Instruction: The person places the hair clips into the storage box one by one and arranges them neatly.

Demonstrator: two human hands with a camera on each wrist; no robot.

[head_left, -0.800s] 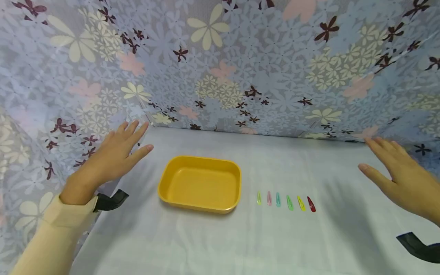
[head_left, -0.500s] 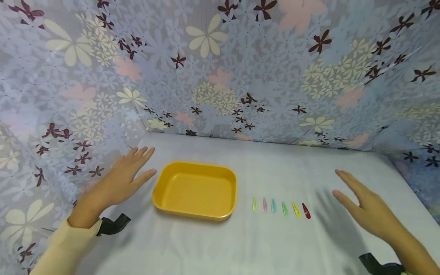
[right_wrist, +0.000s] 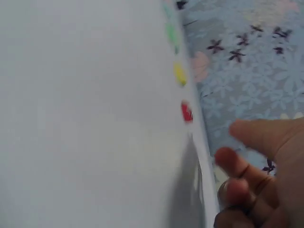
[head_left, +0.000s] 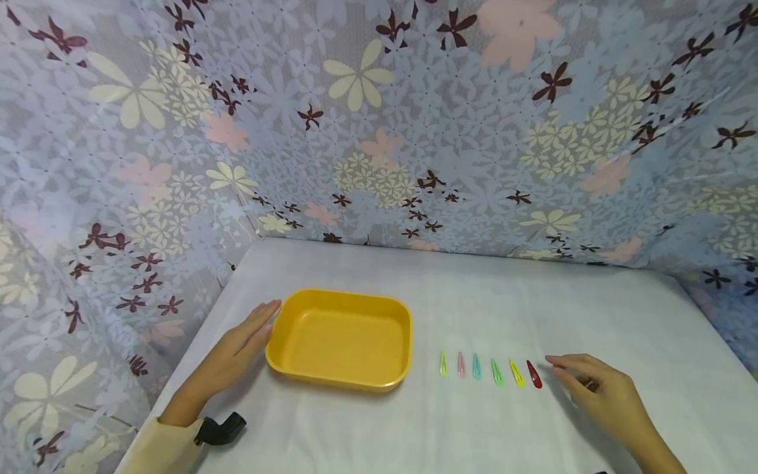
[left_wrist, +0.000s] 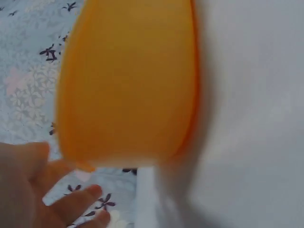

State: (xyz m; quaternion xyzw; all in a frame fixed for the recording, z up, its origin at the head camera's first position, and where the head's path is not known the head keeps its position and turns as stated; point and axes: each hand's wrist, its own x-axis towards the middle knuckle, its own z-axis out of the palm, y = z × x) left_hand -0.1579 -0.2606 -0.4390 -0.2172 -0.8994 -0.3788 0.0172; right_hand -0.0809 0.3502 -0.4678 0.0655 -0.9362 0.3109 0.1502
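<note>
- Hair clip in glossy red [head_left: 534, 374], slim and teardrop-shaped, lies flat on the white-covered worktop [head_left: 462, 434], at the right end of a row of six.
- Leftward from it, each apart from the next, lie a yellow clip [head_left: 516, 373], green clip [head_left: 497, 372], teal clip [head_left: 476, 367], pink clip [head_left: 461, 365] and pale yellow-green clip [head_left: 443, 364].
- Right hand [head_left: 604, 392] is just right of the red one: thumb and forefinger extended with a narrow gap between, other fingers curled, holding nothing.
- Each clip looks very light, thin and stiff, probably coated metal; its smooth finish could slip from a loose pinch.
- Best hold seems a fingertip pinch across the long edges, towards the broader near end; pressing its middle might flex it.
- Left hand [head_left: 227, 359], fingers nearly straight, is at the left wall of the yellow rounded-rectangular tray [head_left: 337, 382]; contact is unclear.
- That tray looks like light, rigid, slick plastic, best steadied by its left rim.
</note>
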